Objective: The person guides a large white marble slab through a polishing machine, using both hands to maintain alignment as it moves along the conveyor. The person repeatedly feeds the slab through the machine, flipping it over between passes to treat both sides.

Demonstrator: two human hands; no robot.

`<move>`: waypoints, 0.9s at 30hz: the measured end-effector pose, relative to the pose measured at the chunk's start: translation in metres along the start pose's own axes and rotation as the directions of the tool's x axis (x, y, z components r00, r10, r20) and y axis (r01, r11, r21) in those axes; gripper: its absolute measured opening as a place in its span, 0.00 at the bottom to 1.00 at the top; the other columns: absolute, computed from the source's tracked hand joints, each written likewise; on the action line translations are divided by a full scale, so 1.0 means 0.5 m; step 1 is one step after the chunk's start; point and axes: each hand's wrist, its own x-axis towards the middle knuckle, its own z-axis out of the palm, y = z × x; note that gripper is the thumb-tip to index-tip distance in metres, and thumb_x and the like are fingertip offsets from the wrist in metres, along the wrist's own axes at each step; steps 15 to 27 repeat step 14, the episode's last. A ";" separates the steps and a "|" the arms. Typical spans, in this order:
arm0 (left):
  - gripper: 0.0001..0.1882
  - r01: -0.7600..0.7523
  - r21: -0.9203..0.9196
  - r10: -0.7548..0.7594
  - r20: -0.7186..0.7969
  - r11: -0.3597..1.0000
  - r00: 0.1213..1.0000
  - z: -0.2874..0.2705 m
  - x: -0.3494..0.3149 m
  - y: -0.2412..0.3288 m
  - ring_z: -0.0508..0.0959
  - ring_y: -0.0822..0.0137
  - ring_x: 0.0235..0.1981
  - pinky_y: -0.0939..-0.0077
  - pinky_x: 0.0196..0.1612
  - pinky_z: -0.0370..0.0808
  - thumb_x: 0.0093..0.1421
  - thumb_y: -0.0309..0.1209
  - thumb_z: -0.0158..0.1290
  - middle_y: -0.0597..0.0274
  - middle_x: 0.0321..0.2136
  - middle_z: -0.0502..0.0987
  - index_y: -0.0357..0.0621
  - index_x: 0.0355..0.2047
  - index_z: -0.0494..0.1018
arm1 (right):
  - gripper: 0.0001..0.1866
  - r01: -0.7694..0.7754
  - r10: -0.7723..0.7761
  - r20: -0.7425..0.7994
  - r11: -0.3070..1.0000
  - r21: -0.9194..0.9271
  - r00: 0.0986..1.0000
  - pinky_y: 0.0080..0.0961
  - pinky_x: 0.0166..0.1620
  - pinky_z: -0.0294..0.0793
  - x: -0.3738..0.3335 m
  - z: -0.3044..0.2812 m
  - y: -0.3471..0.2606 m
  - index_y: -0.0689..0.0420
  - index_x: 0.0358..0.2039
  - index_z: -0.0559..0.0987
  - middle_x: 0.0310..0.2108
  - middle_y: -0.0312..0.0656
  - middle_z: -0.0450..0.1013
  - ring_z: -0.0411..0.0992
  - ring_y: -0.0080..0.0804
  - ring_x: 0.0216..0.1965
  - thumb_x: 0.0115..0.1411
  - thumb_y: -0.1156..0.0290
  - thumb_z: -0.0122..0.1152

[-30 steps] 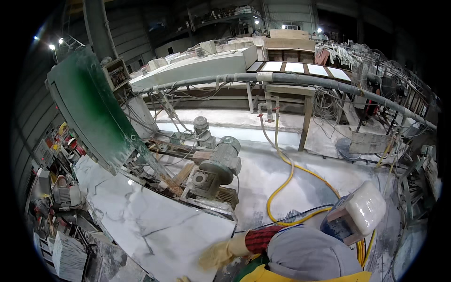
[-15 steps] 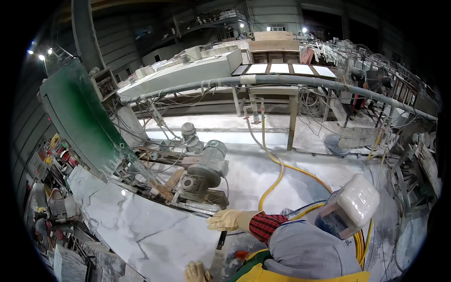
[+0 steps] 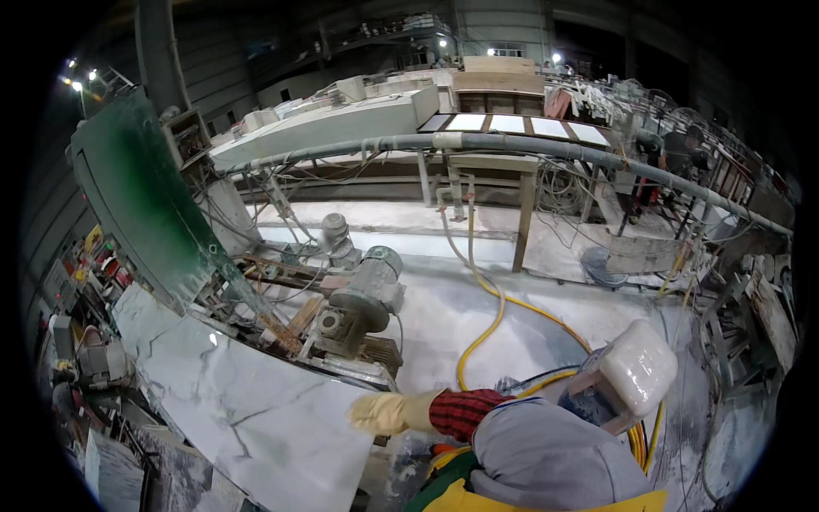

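Note:
My right hand [image 3: 380, 414], in a cream work glove with a red plaid cuff, lies on the right end of a white slab [image 3: 256, 410] with grey veins. Its fingers reach flat over the top, slightly smeared; the thumb is hidden. The grey sleeve [image 3: 554, 452] of my right arm comes in from the lower right. Left of the arm, the slab stretches away beneath a green machine panel [image 3: 141, 205]. Just beyond the slab's edge stands a dusty electric motor [image 3: 371, 286]. My left hand is outside the picture.
Right of my arm is a white plastic container [image 3: 640, 367]. Yellow hose [image 3: 486, 333] winds across the wet, whitish floor. A long grey pipe [image 3: 512, 143] spans the space ahead. Broken slab pieces [image 3: 772, 316] lean at far right; clutter lies at far left.
My left hand, seen at the lower edge before, has gone out of the picture. My right hand has shifted slightly left on the slab's end. The whole view has shifted a little.

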 end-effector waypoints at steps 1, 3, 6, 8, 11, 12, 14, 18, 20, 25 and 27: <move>0.23 0.047 0.017 -0.048 0.010 0.999 0.999 -0.002 -0.014 0.006 0.81 0.32 0.67 0.34 0.72 0.75 0.81 0.34 0.55 0.38 0.66 0.82 0.38 0.71 0.80 | 0.25 0.027 -0.027 0.030 1.000 0.004 0.999 0.46 0.80 0.68 0.024 0.029 -0.026 0.50 0.74 0.78 0.73 0.49 0.75 0.73 0.52 0.71 0.81 0.60 0.51; 0.22 0.153 0.069 -0.155 0.022 0.986 0.988 -0.013 -0.054 0.022 0.82 0.33 0.65 0.36 0.71 0.76 0.81 0.32 0.55 0.38 0.65 0.83 0.37 0.70 0.80 | 0.27 0.091 -0.114 0.078 0.964 0.252 0.990 0.47 0.83 0.63 0.091 0.080 -0.105 0.51 0.74 0.76 0.74 0.50 0.74 0.70 0.51 0.75 0.81 0.59 0.47; 0.21 0.411 0.214 -0.422 0.005 0.886 0.906 -0.089 -0.168 0.100 0.83 0.34 0.64 0.40 0.70 0.79 0.81 0.29 0.56 0.39 0.63 0.84 0.36 0.69 0.80 | 0.26 0.471 -0.501 0.021 0.825 0.313 0.865 0.49 0.83 0.61 0.175 0.009 -0.256 0.54 0.71 0.78 0.75 0.51 0.72 0.68 0.51 0.77 0.78 0.60 0.49; 0.21 0.417 0.385 -0.428 -0.059 0.823 0.902 -0.100 -0.213 0.154 0.84 0.38 0.64 0.47 0.70 0.80 0.79 0.26 0.58 0.38 0.62 0.84 0.33 0.68 0.80 | 0.25 0.493 -0.517 0.035 0.832 0.256 0.855 0.50 0.81 0.63 0.197 0.037 -0.248 0.55 0.68 0.79 0.72 0.50 0.74 0.69 0.51 0.75 0.75 0.62 0.53; 0.24 0.515 0.430 -0.537 -0.080 0.741 0.840 -0.131 -0.275 0.260 0.83 0.40 0.66 0.46 0.72 0.77 0.79 0.30 0.60 0.39 0.65 0.83 0.34 0.71 0.78 | 0.24 0.584 -0.593 0.117 0.805 0.102 0.797 0.42 0.77 0.69 0.218 0.026 -0.264 0.53 0.64 0.81 0.65 0.44 0.78 0.73 0.44 0.71 0.70 0.65 0.56; 0.27 0.602 0.306 -0.621 -0.044 0.738 0.783 -0.153 -0.267 0.320 0.79 0.44 0.70 0.46 0.77 0.72 0.80 0.37 0.60 0.40 0.68 0.80 0.36 0.74 0.76 | 0.23 0.572 -0.578 0.173 0.815 0.086 0.797 0.39 0.76 0.71 0.215 0.037 -0.262 0.53 0.63 0.82 0.65 0.43 0.78 0.74 0.41 0.70 0.69 0.66 0.56; 0.32 0.778 0.235 -0.794 -0.043 0.582 0.607 -0.232 -0.324 0.502 0.76 0.47 0.74 0.46 0.81 0.67 0.81 0.43 0.59 0.41 0.72 0.78 0.38 0.77 0.73 | 0.21 0.461 -0.521 0.376 0.853 0.242 0.766 0.37 0.74 0.74 0.233 -0.068 -0.292 0.52 0.62 0.82 0.65 0.43 0.79 0.75 0.39 0.69 0.71 0.67 0.54; 0.32 0.778 0.235 -0.794 -0.043 0.582 0.607 -0.232 -0.324 0.502 0.76 0.47 0.74 0.46 0.81 0.67 0.81 0.43 0.59 0.41 0.72 0.78 0.38 0.77 0.73 | 0.21 0.461 -0.521 0.376 0.853 0.242 0.766 0.37 0.74 0.74 0.233 -0.068 -0.292 0.52 0.62 0.82 0.65 0.43 0.79 0.75 0.39 0.69 0.71 0.67 0.54; 0.32 0.778 0.235 -0.794 -0.043 0.582 0.607 -0.232 -0.324 0.502 0.76 0.47 0.74 0.46 0.81 0.67 0.81 0.43 0.59 0.41 0.72 0.78 0.38 0.77 0.73 | 0.21 0.461 -0.521 0.376 0.853 0.242 0.766 0.37 0.74 0.74 0.233 -0.068 -0.292 0.52 0.62 0.82 0.65 0.43 0.79 0.75 0.39 0.69 0.71 0.67 0.54; 0.32 0.778 0.235 -0.794 -0.043 0.582 0.607 -0.232 -0.324 0.502 0.76 0.47 0.74 0.46 0.81 0.67 0.81 0.43 0.59 0.41 0.72 0.78 0.38 0.77 0.73 | 0.21 0.461 -0.521 0.376 0.853 0.242 0.766 0.37 0.74 0.74 0.233 -0.068 -0.292 0.52 0.62 0.82 0.65 0.43 0.79 0.75 0.39 0.69 0.71 0.67 0.54; 0.32 0.778 0.235 -0.794 -0.043 0.582 0.607 -0.232 -0.324 0.502 0.76 0.47 0.74 0.46 0.81 0.67 0.81 0.43 0.59 0.41 0.72 0.78 0.38 0.77 0.73 | 0.21 0.461 -0.521 0.376 0.853 0.242 0.766 0.37 0.74 0.74 0.233 -0.068 -0.292 0.52 0.62 0.82 0.65 0.43 0.79 0.75 0.39 0.69 0.71 0.67 0.54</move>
